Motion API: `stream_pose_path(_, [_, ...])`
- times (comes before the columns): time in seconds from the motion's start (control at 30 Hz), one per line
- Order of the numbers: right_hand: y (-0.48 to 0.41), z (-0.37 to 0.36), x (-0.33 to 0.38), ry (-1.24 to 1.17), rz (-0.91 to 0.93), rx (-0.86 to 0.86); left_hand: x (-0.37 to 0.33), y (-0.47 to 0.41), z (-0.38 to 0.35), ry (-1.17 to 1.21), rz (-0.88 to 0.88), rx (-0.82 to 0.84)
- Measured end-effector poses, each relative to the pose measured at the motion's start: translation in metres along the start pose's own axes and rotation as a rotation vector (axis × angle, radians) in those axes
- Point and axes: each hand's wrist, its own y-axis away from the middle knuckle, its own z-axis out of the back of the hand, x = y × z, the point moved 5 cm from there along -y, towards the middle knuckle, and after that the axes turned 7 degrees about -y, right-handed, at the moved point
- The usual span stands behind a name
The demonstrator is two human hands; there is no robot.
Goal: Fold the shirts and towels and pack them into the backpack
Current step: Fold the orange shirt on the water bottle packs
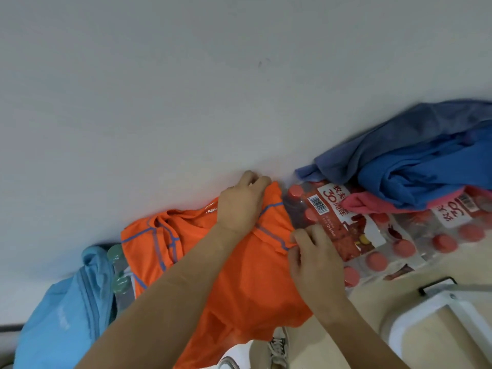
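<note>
Sneakers [278,347] are seen at the bottom edge. A light blue backpack [61,318] is slumped at the left, just beside an orange shirt [239,283] that is spread out at the centre. The shirt's right edge is pinched by the curled fingers [300,235] of the right hand [311,253], and its far corner is gripped by the left hand [243,202]. Shrink-wrapped bottle packs [372,246] lie to the right, topped by a pink towel [372,203] and crumpled blue garments [426,161], against a white wall [186,89].
</note>
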Motion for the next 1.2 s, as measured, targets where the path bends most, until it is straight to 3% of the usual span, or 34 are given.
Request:
stream_pose_path(0.1, [-0.003, -0.006, -0.003, 0.026, -0.017, 0.056, 0.0, 0.002, -0.004, -0.071, 0.041, 0.14])
stream_pose_path(0.2, [-0.005, -0.008, -0.006, 0.019, -0.045, 0.08, 0.014, 0.015, -0.009, 0.02, 0.11, 0.233])
stream_pose_path(0.33, [-0.008, -0.004, -0.011, 0.026, -0.034, 0.042, 0.035, 0.034, -0.01, 0.118, 0.079, 0.213])
stream_pose_path(0.5, [-0.003, -0.003, -0.011, 0.027, 0.001, 0.125, 0.033, 0.036, -0.011, 0.047, 0.081, 0.153])
stream_pose_path(0.7, [0.006, 0.008, 0.003, 0.169, 0.088, 0.245, 0.028, 0.043, -0.007, -0.042, 0.083, 0.282])
stream_pose_path(0.8, [0.01, 0.004, 0.004, 0.235, 0.12, 0.302, 0.032, 0.063, 0.03, 0.066, 0.103, 0.132])
stream_pose_path(0.9, [0.009, 0.003, 0.005, 0.293, 0.137, 0.303, 0.049, 0.118, 0.093, 0.221, 0.293, -0.094])
stream_pose_path(1.0, [0.01, 0.003, 0.01, 0.355, 0.16, 0.289, 0.061, 0.212, 0.129, 0.345, 0.638, -0.115])
stream_pose_path(1.1, [0.012, 0.006, 0.018, 0.416, 0.146, 0.269, 0.064, 0.314, 0.094, 0.496, 0.975, 0.133])
stream_pose_path(1.2, [0.016, 0.005, 0.027, 0.503, 0.132, 0.298, 0.055, 0.381, 0.033, 0.471, 1.029, 0.485])
